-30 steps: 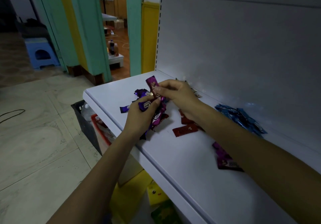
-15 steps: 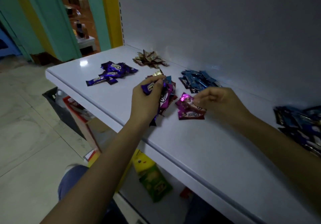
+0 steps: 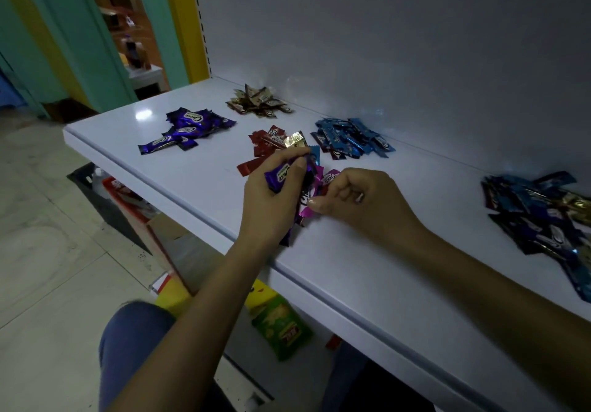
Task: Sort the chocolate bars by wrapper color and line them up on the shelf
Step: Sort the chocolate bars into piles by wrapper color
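My left hand (image 3: 271, 197) grips a mixed bunch of chocolate bars (image 3: 284, 175) over the white shelf (image 3: 367, 271): purple on top, with gold, blue and magenta ends sticking out. My right hand (image 3: 358, 200) pinches a magenta bar (image 3: 308, 199) at the bunch's right side. Sorted piles lie behind: purple bars (image 3: 187, 128) at the left, brown-gold bars (image 3: 259, 103) at the back, red bars (image 3: 267, 144) beside my left hand, light blue bars (image 3: 350, 138) to the right. A mixed dark pile (image 3: 543, 216) lies at the far right.
The shelf's white back panel (image 3: 383, 44) rises behind the piles. Below the shelf edge stand a dark bin (image 3: 96, 194), a red-and-white box (image 3: 128, 194) and a green snack bag (image 3: 281, 328). Tiled floor (image 3: 48, 251) spreads to the left.
My right hand left the magenta bars lying on the shelf and came back to the bunch, pinching a magenta bar there. The view shifted right along the shelf.
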